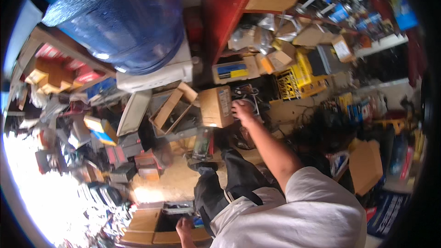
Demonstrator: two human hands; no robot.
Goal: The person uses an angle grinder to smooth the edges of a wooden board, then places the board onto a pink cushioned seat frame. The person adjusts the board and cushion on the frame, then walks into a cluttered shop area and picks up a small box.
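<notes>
My right hand [243,111] reaches forward with its fingers curled against the right side of a closed brown cardboard box [213,107]. A pale label covers part of that side. What the fingertips press on is partly blurred. An open, empty-looking cardboard carton [170,110] lies tilted just left of the box. Low in the view, my left hand [184,226] hangs near a wooden cabinet [144,220], its fingers curled in and nothing visible in them.
A large blue water bottle [124,23] stands on a white base [156,77] at the upper left. Red shelving [227,14] rises beside it. Yellow packages [301,78] and small boxes crowd the right. Mixed parts and cartons fill the left side, around the tan floor [170,179].
</notes>
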